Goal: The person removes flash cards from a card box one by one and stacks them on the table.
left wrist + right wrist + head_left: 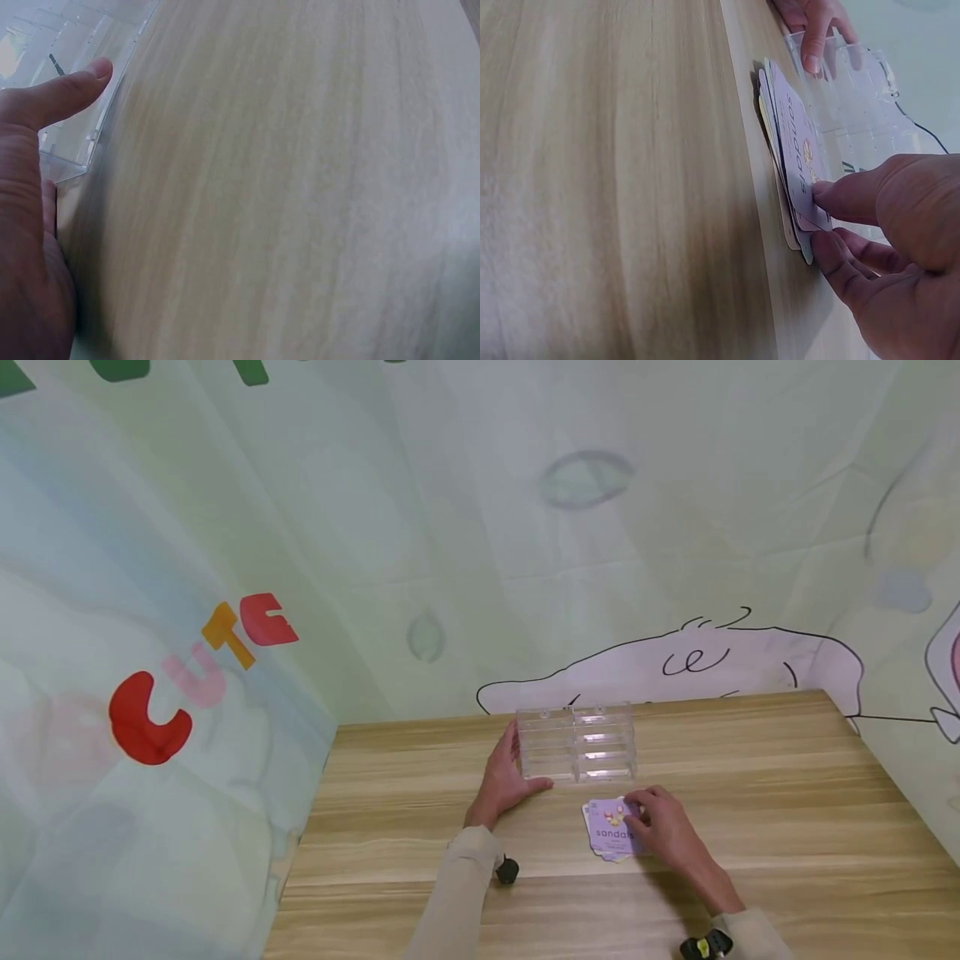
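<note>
A clear plastic compartment box (576,743) stands on the wooden table (750,793). My left hand (506,779) rests against the box's left front corner, fingers along its side and thumb (71,88) straight along its front edge (75,146). Just in front of the box lies a small fanned stack of purple picture cards (609,831), the top one printed "sandals". My right hand (660,822) pinches the top card's (799,154) right edge, thumb (847,196) on top and fingers (840,262) curled beneath.
A pale fabric backdrop with coloured letters "CUTE" (198,668) and a cartoon outline (675,664) hangs close behind and on both sides of the table. Bare wood stretches to the left, right and front of the hands.
</note>
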A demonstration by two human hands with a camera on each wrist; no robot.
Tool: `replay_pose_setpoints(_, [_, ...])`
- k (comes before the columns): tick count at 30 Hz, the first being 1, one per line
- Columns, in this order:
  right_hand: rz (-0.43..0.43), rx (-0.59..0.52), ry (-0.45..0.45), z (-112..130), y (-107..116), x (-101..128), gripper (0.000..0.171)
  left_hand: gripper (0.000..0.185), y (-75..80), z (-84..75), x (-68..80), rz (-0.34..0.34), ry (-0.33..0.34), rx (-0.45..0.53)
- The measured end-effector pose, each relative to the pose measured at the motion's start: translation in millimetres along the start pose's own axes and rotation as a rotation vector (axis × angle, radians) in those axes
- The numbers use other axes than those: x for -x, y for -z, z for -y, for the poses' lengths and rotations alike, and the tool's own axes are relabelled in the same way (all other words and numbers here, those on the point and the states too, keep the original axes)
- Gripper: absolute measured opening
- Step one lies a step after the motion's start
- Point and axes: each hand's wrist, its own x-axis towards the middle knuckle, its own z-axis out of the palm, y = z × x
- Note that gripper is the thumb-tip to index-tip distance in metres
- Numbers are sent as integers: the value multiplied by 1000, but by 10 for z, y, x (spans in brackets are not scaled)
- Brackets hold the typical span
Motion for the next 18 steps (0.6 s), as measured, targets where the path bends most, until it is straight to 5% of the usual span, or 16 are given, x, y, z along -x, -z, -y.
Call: replay_pose_setpoints(18, [-41,-64,-24,-3,24,28,38,131,6,0,25,3,3,23])
